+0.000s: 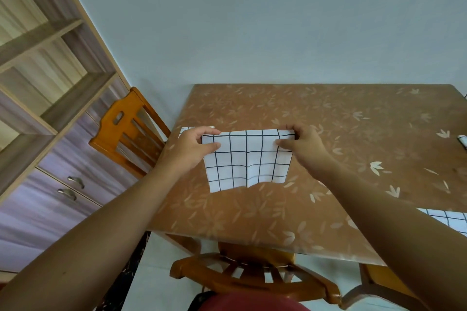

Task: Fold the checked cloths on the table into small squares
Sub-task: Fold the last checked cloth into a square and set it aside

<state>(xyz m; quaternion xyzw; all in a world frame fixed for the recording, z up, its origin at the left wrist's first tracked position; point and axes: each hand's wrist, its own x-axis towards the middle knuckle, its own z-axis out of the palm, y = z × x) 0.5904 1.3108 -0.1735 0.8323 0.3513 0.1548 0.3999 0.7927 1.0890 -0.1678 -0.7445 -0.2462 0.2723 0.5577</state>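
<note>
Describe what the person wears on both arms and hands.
The left hand and right hand are bare: no gloves, rings or watch in view. The left forearm and right forearm are bare too, no sleeve visible. A dark red garment shows at the bottom edge.

Both top corners of the held white cloth with black grid lines (246, 159) vanish inside each grip, left hand (194, 145) and right hand (303, 145). Behind the left hand, a second checked cloth (185, 130) shows only a corner. Lower right, a third checked cloth (452, 221) is cut by the right forearm (394, 230) and the picture's edge. Far right, a small black-and-white object (462, 139), possibly rolled fabric, is cropped.
</note>
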